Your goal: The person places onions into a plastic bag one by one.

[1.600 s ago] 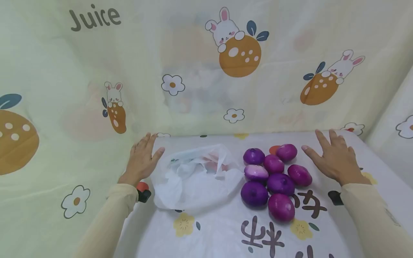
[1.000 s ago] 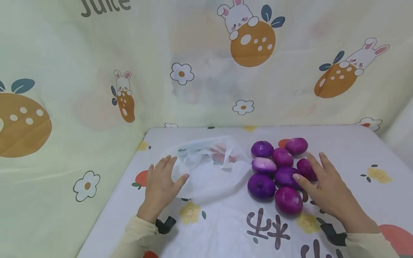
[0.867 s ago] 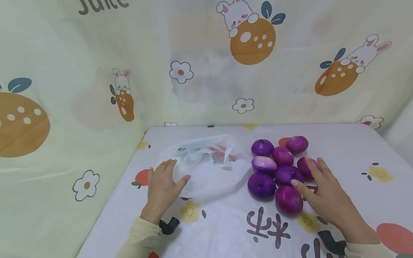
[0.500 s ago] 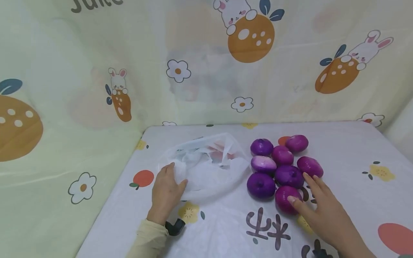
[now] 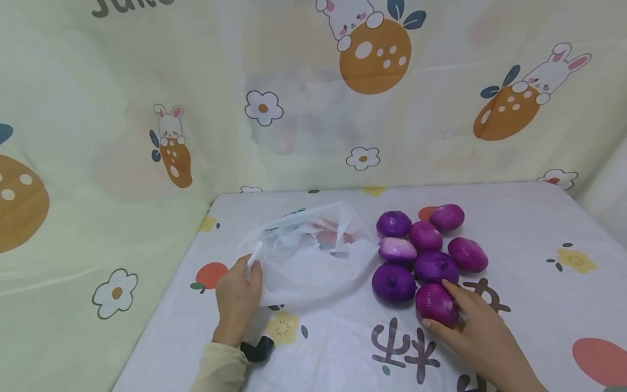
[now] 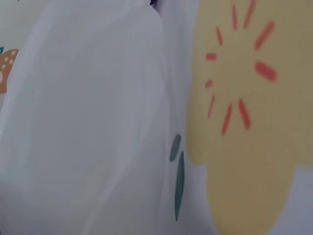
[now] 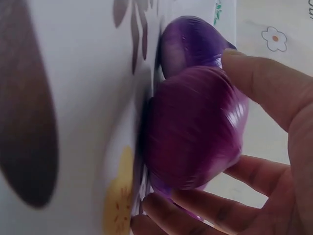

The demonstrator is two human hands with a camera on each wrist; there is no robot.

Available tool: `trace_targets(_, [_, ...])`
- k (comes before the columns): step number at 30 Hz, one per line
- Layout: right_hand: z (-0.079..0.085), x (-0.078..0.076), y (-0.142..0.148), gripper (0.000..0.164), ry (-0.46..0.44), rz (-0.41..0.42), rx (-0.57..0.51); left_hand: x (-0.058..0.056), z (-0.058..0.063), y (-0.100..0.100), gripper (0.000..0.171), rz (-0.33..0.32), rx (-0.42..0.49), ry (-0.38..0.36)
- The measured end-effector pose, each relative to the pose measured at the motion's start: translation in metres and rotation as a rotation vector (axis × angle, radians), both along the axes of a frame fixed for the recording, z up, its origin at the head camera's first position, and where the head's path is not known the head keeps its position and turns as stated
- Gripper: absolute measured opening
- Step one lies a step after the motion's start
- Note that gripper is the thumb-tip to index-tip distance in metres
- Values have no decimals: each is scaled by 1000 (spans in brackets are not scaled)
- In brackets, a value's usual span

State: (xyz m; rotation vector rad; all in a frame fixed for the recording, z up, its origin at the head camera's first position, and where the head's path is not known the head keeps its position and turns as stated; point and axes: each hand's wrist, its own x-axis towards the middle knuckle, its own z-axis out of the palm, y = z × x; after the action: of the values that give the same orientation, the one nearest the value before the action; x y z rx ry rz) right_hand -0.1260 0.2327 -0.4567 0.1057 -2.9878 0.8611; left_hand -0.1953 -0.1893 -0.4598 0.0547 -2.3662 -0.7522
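Note:
A thin white plastic bag (image 5: 313, 277) lies on the table with its mouth open. My left hand (image 5: 237, 296) pinches the bag's left rim between thumb and fingers. Up close, the left wrist view shows the bag's smooth side (image 6: 93, 122); the hand is out of that view. To the right sit several purple red onions in a cluster. Around the nearest red onion (image 5: 436, 305) my right hand (image 5: 482, 337) spreads, thumb on the near side and fingers on the far side. In the right wrist view this onion (image 7: 195, 127) still rests on the cloth, with the fingers loosely extended about it.
Behind the nearest onion stand other onions, among them a dark one (image 5: 393, 284), a pale-topped one (image 5: 398, 250) and one farther right (image 5: 467, 254). A printed white cloth (image 5: 333, 354) covers the table. A patterned curtain (image 5: 303, 109) hangs at the back and left.
Both hands have come down and inward from the table's sides. My left hand has taken hold of the bag's rim, and my right hand has moved to the nearest onion. The view has tilted down.

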Motion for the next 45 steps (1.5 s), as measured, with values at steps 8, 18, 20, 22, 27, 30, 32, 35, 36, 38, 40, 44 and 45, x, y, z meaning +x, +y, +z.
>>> trace_targets(8, [-3,-5,-4,106,-12,-14,6,4,2,-2,21,-40,179,61])
trace_targets(18, [1,-5,-3,107,-73,-75,-18,9,-1,-2,13,-104,211,208])
trace_targets(20, [3,-4,-3,107,-52,-89,-27,9,-2,-2,13,-110,214,223])
trace_targets(22, [6,-2,-2,104,-17,-91,-41,9,-2,-2,13,-117,220,234])
trace_targets(27, [16,-3,-5,94,112,-89,-91,9,1,-1,13,-144,236,250])
trace_targets(30, [22,-6,-8,88,223,-85,-123,9,2,1,13,-152,239,255])
trace_targets(32, [27,-11,-11,86,291,-77,-143,9,3,2,13,-155,241,256])
trace_targets(35, [35,-19,-15,84,375,-63,-172,8,2,3,13,-172,257,269])
trace_targets(36, [37,-22,-16,83,393,-56,-187,8,2,4,13,-179,262,274])
trace_targets(38, [42,-27,-18,83,412,-42,-216,7,1,5,13,-191,270,287])
trace_targets(40, [47,-31,-20,83,433,-29,-236,6,0,5,14,-200,278,299])
trace_targets(44, [54,-37,-22,81,465,-18,-239,4,-1,4,14,-206,278,318])
trace_targets(45, [55,-39,-23,80,474,-17,-236,4,-2,4,14,-211,279,321])
